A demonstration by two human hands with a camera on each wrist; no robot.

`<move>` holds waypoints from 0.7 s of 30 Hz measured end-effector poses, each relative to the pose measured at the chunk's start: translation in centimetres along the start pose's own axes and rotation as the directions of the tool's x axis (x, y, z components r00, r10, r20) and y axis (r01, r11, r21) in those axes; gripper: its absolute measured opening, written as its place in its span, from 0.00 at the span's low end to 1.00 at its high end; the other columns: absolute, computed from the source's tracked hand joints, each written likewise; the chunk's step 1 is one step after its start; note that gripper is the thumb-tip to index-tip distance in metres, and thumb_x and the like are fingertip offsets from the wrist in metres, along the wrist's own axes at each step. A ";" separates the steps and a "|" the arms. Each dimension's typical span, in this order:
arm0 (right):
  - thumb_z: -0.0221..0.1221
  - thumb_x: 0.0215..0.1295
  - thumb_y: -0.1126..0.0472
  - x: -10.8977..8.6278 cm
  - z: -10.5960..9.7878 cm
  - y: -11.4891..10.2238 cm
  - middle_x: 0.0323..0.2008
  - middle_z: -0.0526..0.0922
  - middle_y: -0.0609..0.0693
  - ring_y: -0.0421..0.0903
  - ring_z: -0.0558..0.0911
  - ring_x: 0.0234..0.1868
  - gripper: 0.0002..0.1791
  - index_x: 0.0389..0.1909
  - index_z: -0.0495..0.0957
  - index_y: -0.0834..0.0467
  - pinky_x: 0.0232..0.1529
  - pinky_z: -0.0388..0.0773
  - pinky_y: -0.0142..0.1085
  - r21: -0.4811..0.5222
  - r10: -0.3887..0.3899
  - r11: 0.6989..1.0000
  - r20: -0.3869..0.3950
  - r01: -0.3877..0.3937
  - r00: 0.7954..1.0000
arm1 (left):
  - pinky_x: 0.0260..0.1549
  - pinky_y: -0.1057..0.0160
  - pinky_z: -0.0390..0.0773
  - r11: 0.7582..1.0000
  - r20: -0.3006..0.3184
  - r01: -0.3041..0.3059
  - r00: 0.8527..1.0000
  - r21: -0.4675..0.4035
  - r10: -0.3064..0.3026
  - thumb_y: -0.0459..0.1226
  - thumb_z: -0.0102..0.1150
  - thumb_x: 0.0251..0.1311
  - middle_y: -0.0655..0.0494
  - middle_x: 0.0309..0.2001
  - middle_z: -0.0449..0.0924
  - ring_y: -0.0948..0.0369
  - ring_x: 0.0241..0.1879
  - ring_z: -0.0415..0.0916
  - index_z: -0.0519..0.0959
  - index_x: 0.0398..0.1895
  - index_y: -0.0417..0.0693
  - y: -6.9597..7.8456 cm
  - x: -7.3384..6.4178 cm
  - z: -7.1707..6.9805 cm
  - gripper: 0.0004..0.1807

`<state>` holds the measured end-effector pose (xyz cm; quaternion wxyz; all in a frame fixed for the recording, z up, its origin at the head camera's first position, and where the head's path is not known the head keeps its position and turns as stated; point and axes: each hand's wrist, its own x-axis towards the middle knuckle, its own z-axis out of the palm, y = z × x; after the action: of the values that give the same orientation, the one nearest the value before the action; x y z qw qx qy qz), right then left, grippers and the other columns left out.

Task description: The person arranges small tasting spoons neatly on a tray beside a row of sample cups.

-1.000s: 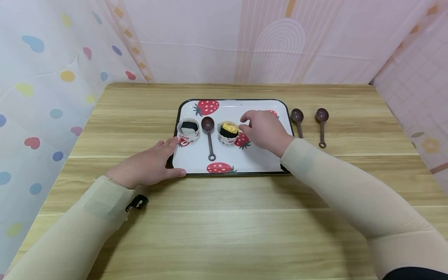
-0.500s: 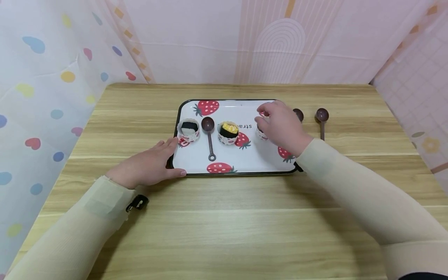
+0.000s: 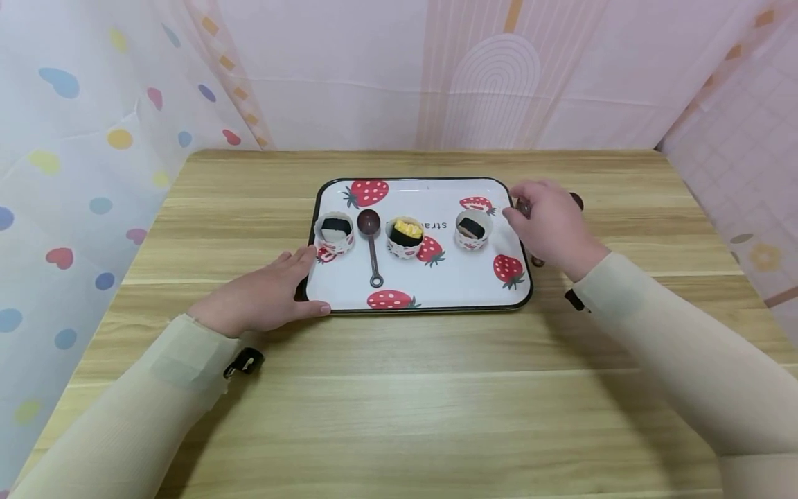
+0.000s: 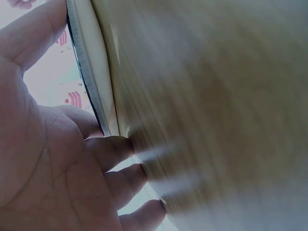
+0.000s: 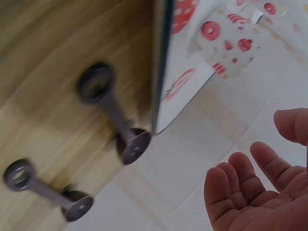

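My left hand [image 3: 262,287] rests at the front left corner of a white strawberry-print tray [image 3: 461,284], thumb on the front rim. In the left wrist view its fingertips touch the table beside the tray. My right hand [image 3: 551,225], fingers loosely bent around nothing, hovers just past the tray's right edge. It partly covers a brown measuring spoon [image 5: 133,147] in the head view; a second measuring spoon [image 5: 77,210] lies farther right. On the tray are a third measuring spoon [image 3: 369,223] and paper cups with a rice ball [image 3: 337,229], corn-topped sushi [image 3: 406,233] and dark-wrapped sushi [image 3: 471,228].
The wooden table [image 3: 399,395] stretches around the tray on all sides. A patterned pink curtain [image 3: 349,76] hangs behind the table, with a dotted sheet [image 3: 87,173] along the left.
From beside the middle cup, my right hand has moved right, past the right cup, to above the nearer spoon outside the tray. The right cup is uncovered now. My left hand stays put.
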<state>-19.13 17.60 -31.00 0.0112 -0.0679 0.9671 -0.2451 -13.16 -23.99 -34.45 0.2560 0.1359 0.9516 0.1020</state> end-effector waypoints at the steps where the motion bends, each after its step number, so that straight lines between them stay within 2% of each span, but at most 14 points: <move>1: 0.58 0.78 0.55 0.0 -0.1 0.3 0.59 0.78 0.64 0.60 0.74 0.59 0.25 0.69 0.75 0.64 0.65 0.72 0.56 0.000 0.004 1.000 0.000 -0.004 1.000 | 0.80 0.34 0.50 1.000 0.001 0.000 1.000 -0.001 0.000 0.70 0.57 0.66 0.40 0.87 0.38 0.36 0.84 0.37 0.39 0.87 0.41 0.0 0.0 0.0 0.64; 5: 0.58 0.78 0.56 -0.1 -0.3 1.5 0.64 0.76 0.66 0.63 0.73 0.65 0.25 0.69 0.75 0.65 0.70 0.69 0.59 -0.027 0.020 0.999 0.002 -0.019 1.000 | 0.80 0.34 0.50 1.000 0.004 0.002 1.000 -0.007 -0.002 0.70 0.57 0.66 0.40 0.87 0.38 0.36 0.84 0.37 0.38 0.87 0.41 0.0 0.0 0.0 0.64; 10: 0.56 0.79 0.53 0.0 -0.5 3.3 0.70 0.73 0.70 0.68 0.70 0.72 0.30 0.73 0.71 0.65 0.74 0.65 0.63 -0.078 0.055 0.996 0.034 -0.052 0.998 | 0.80 0.34 0.50 1.000 0.004 0.005 1.000 -0.015 -0.005 0.70 0.57 0.66 0.39 0.86 0.38 0.36 0.84 0.37 0.38 0.87 0.42 0.0 0.0 0.1 0.64; 13: 0.56 0.78 0.51 -0.1 -0.7 4.3 0.70 0.73 0.72 0.70 0.69 0.71 0.32 0.74 0.70 0.66 0.73 0.65 0.65 -0.105 0.063 0.993 0.067 -0.056 0.996 | 0.80 0.34 0.50 1.000 0.003 0.003 1.000 -0.013 -0.003 0.70 0.57 0.66 0.39 0.86 0.38 0.36 0.84 0.37 0.38 0.87 0.42 0.0 0.0 0.1 0.64; 17: 0.57 0.76 0.51 -0.4 -0.9 5.2 0.65 0.78 0.73 0.69 0.76 0.65 0.32 0.74 0.71 0.65 0.65 0.72 0.63 -0.121 0.066 0.991 0.120 -0.051 0.991 | 0.79 0.34 0.50 1.000 0.002 0.003 1.000 -0.012 -0.003 0.70 0.57 0.66 0.39 0.86 0.38 0.36 0.84 0.38 0.38 0.87 0.42 0.0 0.0 0.1 0.64; 21: 0.59 0.75 0.50 -0.8 -0.8 5.9 0.57 0.84 0.68 0.62 0.82 0.51 0.32 0.72 0.74 0.64 0.49 0.79 0.54 -0.152 0.080 0.987 0.178 -0.053 0.981 | 0.80 0.34 0.50 1.000 0.002 0.001 1.000 -0.013 0.000 0.70 0.57 0.66 0.39 0.86 0.38 0.35 0.84 0.37 0.38 0.86 0.41 0.0 0.0 0.1 0.64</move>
<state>-19.13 23.20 -33.12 0.1037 -0.0583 0.9790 -0.1657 -13.10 -24.00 -34.52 0.2578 0.1341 0.9507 0.1081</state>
